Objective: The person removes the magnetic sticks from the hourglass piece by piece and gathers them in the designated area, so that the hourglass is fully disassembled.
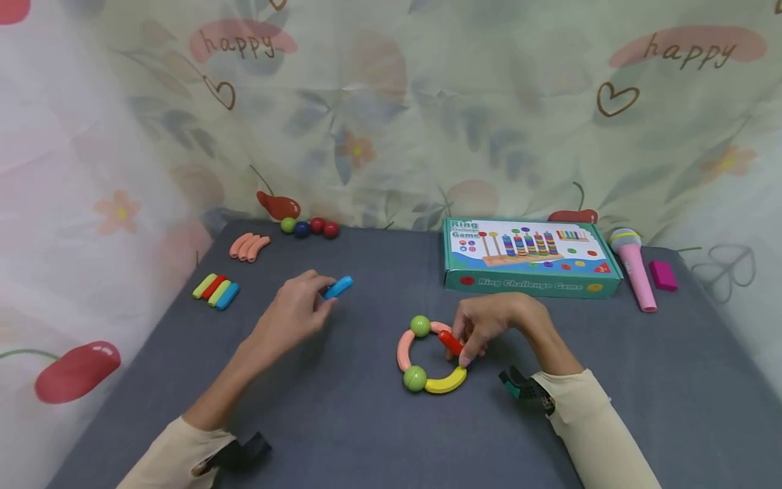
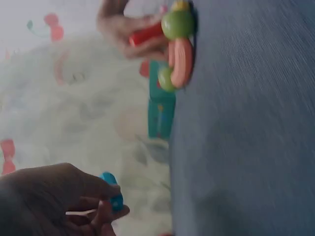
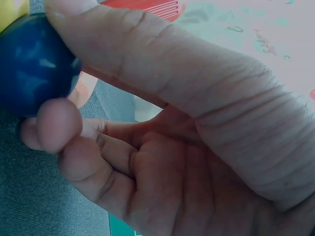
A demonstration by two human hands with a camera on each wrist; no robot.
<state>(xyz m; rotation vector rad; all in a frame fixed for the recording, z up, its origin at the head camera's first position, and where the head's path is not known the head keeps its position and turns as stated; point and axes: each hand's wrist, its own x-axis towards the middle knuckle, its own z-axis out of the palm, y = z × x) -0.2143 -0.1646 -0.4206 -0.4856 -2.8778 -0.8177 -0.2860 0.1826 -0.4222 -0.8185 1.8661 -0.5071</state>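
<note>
Head camera: from afar, I watch a ring [image 1: 405,350] of pink and yellow curved pieces [image 1: 446,384] and green balls [image 1: 415,378] on a gray table [image 1: 366,435]. At the ring's right edge, the right hand [image 1: 485,326] pinches a dark blue ball [image 3: 34,66] between thumb and bent fingers (a red stick [image 1: 450,341] juts out there too). Left of the ring, the left hand [image 1: 296,303] holds a blue stick [image 1: 339,287] between thumb and fingers. Beyond the ring leftward lie colored sticks [image 1: 214,289], pink arcs [image 1: 246,247] and four balls [image 1: 330,229]; beyond it rightward, a game box [image 1: 528,248], pink microphone [image 1: 637,275] and magenta block [image 1: 664,276].
</note>
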